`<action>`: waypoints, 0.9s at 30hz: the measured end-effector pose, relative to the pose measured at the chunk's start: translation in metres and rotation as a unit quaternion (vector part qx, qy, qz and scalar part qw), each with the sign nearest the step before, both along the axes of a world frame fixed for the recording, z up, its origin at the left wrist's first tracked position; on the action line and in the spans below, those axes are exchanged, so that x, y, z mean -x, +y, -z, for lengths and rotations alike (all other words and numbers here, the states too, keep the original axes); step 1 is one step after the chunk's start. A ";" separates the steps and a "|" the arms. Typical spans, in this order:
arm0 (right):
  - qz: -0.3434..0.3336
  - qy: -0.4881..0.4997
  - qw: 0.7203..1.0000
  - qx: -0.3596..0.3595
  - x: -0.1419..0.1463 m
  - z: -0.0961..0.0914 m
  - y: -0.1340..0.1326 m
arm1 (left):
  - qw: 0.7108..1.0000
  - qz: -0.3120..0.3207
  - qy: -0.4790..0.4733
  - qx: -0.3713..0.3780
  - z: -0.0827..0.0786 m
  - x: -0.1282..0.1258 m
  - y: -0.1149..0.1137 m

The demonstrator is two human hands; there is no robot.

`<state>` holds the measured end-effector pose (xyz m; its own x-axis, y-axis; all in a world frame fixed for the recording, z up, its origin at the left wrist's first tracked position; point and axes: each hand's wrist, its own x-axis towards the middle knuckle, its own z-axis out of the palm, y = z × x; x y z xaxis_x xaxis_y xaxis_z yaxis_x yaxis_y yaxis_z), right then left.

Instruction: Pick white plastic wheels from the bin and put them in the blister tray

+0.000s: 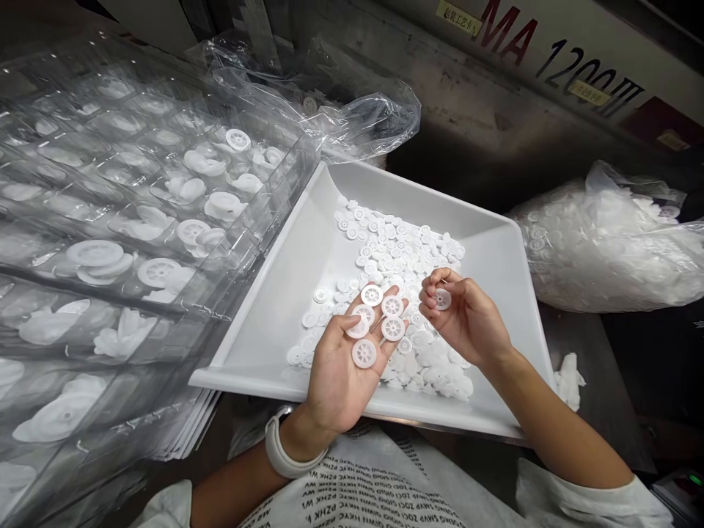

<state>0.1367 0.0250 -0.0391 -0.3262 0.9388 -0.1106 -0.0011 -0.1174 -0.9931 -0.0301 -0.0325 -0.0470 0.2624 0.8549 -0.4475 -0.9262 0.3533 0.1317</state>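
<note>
We read red-and-black "MA 1200III" on the pale grey machine panel (pixel 555 66), and black capitals such as "PZHK" on the white printed apron (pixel 357 484).

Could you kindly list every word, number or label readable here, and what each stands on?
"MA 1200III" on the white machine panel.
Yellow sticker on that panel: Chinese characters, too blurred.
Second yellow sticker: too small to read.
"PZHK" among small letters on the printed white cloth; the rest too small.

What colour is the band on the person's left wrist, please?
The band is plain white; it shows best in the head view.
</note>
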 end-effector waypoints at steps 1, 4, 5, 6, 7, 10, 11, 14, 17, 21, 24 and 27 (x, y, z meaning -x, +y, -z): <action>-0.002 -0.007 1.000 0.012 0.000 0.000 -0.001 | 1.000 0.000 0.000 0.000 0.000 0.000 0.000; -0.013 -0.047 0.999 0.016 0.000 -0.001 -0.006 | 1.000 0.000 -0.001 -0.001 0.000 0.000 0.001; -0.018 -0.067 0.998 0.007 0.000 -0.002 -0.008 | 1.000 0.000 -0.001 -0.001 0.000 0.000 0.002; -0.024 -0.087 0.996 -0.004 -0.001 -0.003 -0.009 | 1.000 0.000 -0.002 -0.001 0.000 -0.001 0.003; -0.031 -0.108 0.994 -0.017 -0.001 -0.005 -0.009 | 1.000 -0.001 -0.002 0.000 -0.001 -0.001 0.003; -0.059 -0.158 0.984 -0.053 -0.002 -0.009 -0.010 | 1.000 -0.001 0.000 -0.001 -0.002 -0.001 0.004; -0.068 -0.169 0.981 -0.062 -0.002 -0.011 -0.010 | 1.000 0.000 0.001 -0.002 -0.002 -0.001 0.004; -0.088 -0.189 0.974 -0.085 -0.003 -0.012 -0.010 | 1.000 0.001 0.005 -0.006 -0.003 -0.001 0.003; -0.091 -0.204 0.969 -0.109 -0.004 -0.013 -0.009 | 1.000 0.007 0.005 -0.011 -0.004 -0.001 0.002; -0.088 -0.224 0.959 -0.151 -0.007 -0.015 -0.008 | 1.000 0.018 0.005 -0.014 -0.004 0.000 0.002; -0.088 -0.248 0.945 -0.196 -0.008 -0.015 -0.009 | 1.000 0.020 0.005 -0.019 -0.005 0.000 0.001; -0.084 -0.273 0.919 -0.271 -0.005 -0.013 -0.015 | 0.999 0.023 0.004 -0.025 -0.005 0.000 0.001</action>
